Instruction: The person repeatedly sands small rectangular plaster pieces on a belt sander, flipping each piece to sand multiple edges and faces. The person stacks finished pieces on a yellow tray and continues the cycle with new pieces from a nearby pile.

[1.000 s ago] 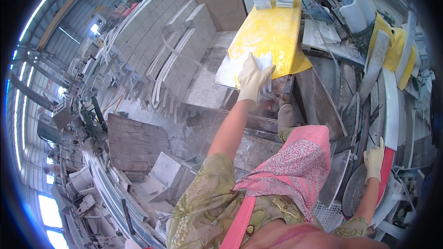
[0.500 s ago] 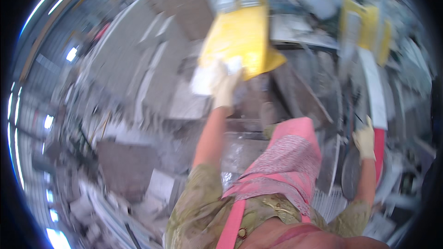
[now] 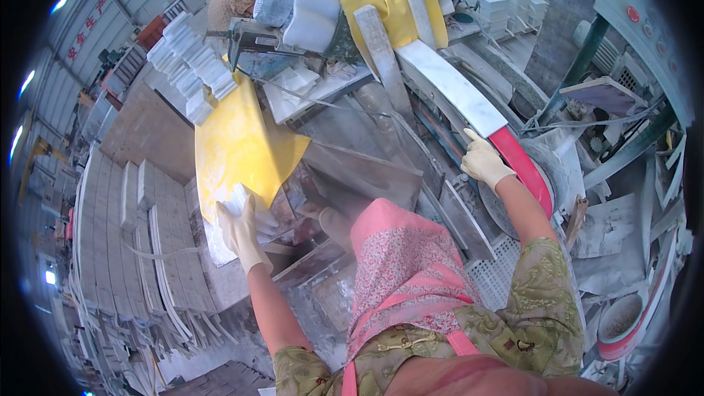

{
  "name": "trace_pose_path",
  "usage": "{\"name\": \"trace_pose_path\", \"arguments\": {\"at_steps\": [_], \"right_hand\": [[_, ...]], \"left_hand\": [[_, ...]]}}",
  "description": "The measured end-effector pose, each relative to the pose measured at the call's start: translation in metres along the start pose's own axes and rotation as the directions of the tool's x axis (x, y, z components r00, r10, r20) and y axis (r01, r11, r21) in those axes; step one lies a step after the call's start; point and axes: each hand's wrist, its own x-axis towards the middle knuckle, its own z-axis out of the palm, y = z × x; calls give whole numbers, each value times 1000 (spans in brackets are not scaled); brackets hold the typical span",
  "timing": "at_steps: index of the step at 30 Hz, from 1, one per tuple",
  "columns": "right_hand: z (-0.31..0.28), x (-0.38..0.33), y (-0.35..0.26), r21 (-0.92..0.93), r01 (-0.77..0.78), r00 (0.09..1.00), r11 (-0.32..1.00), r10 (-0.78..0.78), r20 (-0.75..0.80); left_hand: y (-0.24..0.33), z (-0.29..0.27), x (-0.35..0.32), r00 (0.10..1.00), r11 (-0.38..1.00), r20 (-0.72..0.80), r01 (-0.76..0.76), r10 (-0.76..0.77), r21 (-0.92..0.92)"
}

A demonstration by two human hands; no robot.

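Observation:
My left hand, in a pale glove, is closed around the near end of several small white stone pieces. They lie at the lower edge of a yellow sheet draped over a support. Over on the right, my gloved right hand rests against the side of a red belt, beside the end of a long white strip. One finger is stretched toward the strip's edge, the thumb apart from it; the undersides of the fingers are hidden. The red belt curves around a wheel.
Stacked white slabs stand behind the yellow sheet. Long grey slabs are piled on the left. Another yellow sheet hangs at the far end of the strip. A person is at the back left; a control panel stands upper right.
The view has swung to the right and sharpened from a blur, so the yellow sheet and belt appear further left. My left hand stays at the white pieces, my right hand beside the belt.

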Motion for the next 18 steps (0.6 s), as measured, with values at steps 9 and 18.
{"name": "trace_pose_path", "arguments": {"at_steps": [9,18], "right_hand": [[6,1,2,70,-24,1000,997,23,17],[-8,0,-2,1,-25,994,1000,25,102]], "left_hand": [[2,-1,-4,1000,1000,-15,-28,28,-8],[4,-4,-5,1000,1000,13,-8,8,7]]}}
